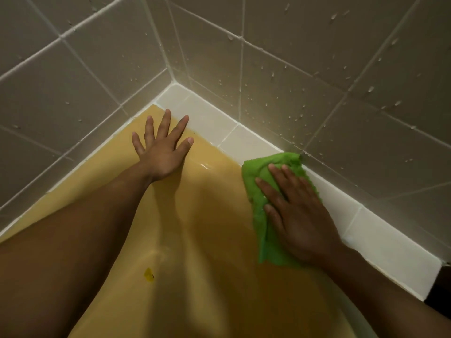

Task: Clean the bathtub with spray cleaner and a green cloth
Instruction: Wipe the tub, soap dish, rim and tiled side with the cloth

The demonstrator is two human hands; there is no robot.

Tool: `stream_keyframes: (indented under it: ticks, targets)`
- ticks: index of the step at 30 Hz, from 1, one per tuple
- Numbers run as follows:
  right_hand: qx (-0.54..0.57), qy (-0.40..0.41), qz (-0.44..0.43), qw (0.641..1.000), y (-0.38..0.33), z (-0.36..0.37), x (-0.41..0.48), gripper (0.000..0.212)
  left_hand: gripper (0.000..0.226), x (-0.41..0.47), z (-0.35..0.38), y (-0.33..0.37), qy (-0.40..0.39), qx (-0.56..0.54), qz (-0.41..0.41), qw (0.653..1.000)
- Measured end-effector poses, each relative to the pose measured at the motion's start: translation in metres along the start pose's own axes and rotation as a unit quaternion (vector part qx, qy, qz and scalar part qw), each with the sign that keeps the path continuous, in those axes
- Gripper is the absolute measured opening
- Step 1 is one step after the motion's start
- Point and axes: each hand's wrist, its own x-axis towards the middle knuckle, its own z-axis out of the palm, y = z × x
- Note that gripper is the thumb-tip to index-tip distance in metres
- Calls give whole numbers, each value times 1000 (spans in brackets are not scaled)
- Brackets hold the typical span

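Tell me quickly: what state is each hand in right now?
Left hand: open, fingers spread flat on the yellow bathtub.
Right hand: open, straight fingers pressing the green cloth against the bathtub.

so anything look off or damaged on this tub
One spot: a small brighter yellow patch with a dark speck on the bathtub wall, lower left of the view. Maybe a chip or a stuck scrap; I cannot tell. Droplets on the wall tiles look like plain spray.
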Motion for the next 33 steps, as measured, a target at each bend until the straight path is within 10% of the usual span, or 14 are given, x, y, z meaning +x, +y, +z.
stream_keyframes:
  ticks: [6, 13, 22, 33]
  targets:
    - [-25, 17, 39, 999, -36, 3, 71, 69, 62, -8, -10, -51, 33, 28, -21, 999]
    - [-61, -18, -124, 990, -48, 11, 81, 71, 58, -9, -8, -58, 60, 37, -3, 998]
    - [-16, 25, -17, 999, -40, 0, 98, 63, 69, -36, -36, -126, 4, 173, 143, 974]
    - [-15, -18, -149, 989, -84, 14, 153, 58, 77, -41, -32, -157, 59, 215, 268, 937]
